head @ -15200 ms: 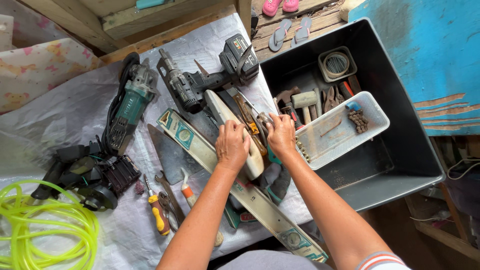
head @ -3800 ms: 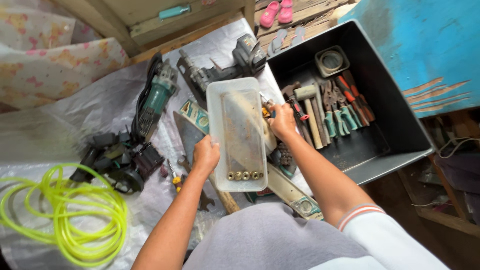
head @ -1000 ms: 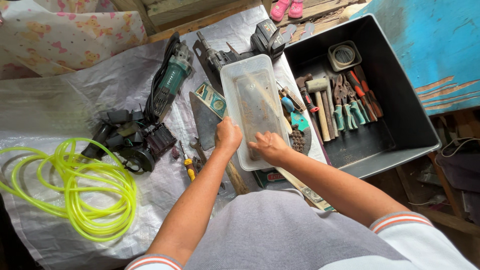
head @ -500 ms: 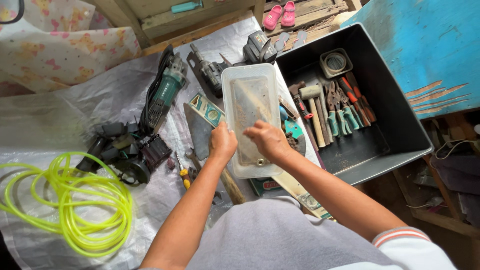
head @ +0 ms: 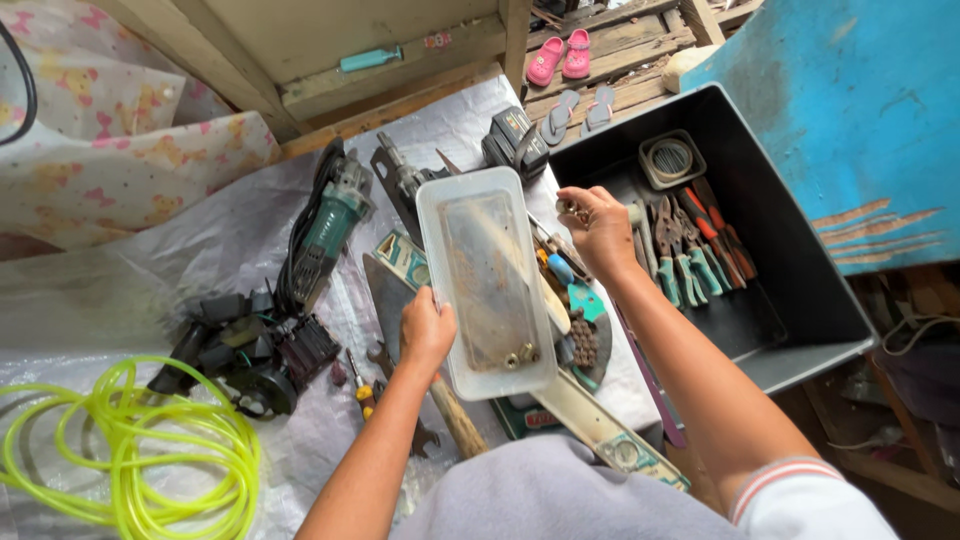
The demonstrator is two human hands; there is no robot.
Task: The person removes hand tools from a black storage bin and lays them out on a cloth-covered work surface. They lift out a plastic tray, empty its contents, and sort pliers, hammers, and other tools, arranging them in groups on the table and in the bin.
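Head view, the only one you have: your left hand [head: 425, 333] grips the long side of a clear plastic tray [head: 487, 280], fingers wrapped over its rim, holding it up above the cluttered sheet and tilted toward you. Your right hand [head: 600, 225] hovers at the near-left edge of the black bin [head: 800, 290], fingers pinched together on something small and brass-coloured; it is too small to say exactly what.

Inside the tray a few brass fittings [head: 520, 354] lie gathered at the low end near your body, and the rest of its floor shows only rusty dust. That suggests emptying the tray is well along but not finished, since those pieces are yet to come out.

In the bin, pliers [head: 690, 270] with teal and red grips lie side by side next to a hammer, partly hidden by your right hand, and a small square box with a coil [head: 671, 158] sits in the far corner. Sorting there looks part done.

On the white sheet [head: 170, 260] much is left out: an angle grinder [head: 330, 225], a cordless drill [head: 420, 180], a trowel [head: 385, 300], a spirit level [head: 600, 430] under the tray, a short chain [head: 582, 342], a screwdriver [head: 360, 385] and a yellow-green hose [head: 120, 460] at the left.
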